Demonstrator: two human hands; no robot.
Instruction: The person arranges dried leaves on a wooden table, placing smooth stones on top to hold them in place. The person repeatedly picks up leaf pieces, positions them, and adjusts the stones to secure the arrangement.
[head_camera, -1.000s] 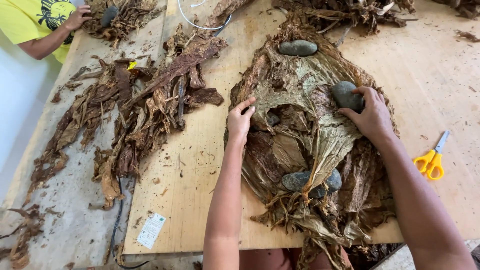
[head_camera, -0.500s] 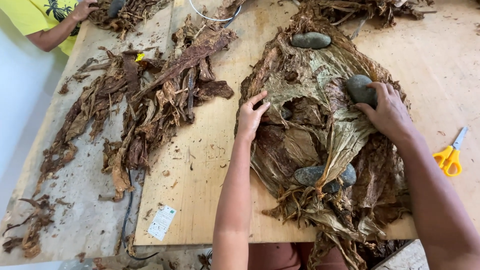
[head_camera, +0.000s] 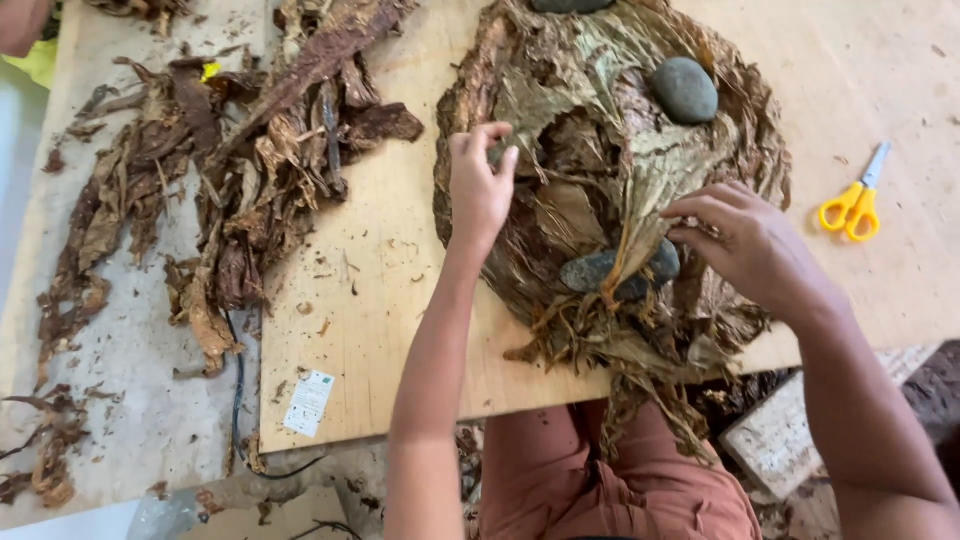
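Bare board (head_camera: 390, 300) between leaf piles; stones (head_camera: 685, 90), scissors (head_camera: 852, 205) flanking right.

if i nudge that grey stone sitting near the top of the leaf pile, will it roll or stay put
The grey stone looks smooth and rounded but fairly flat, so it would more likely slide than roll. It seems heavy for its size, since it pins the dried leaves down. The crumpled surface under it would probably snag it.

Yellow scissors (head_camera: 856, 203) lie on the board (head_camera: 380, 310) at the right, well apart from a loose heap of dried leaves (head_camera: 240, 170) on the left. A white tag (head_camera: 308, 403) lies near the board's front edge, beside a black cable (head_camera: 238, 400).
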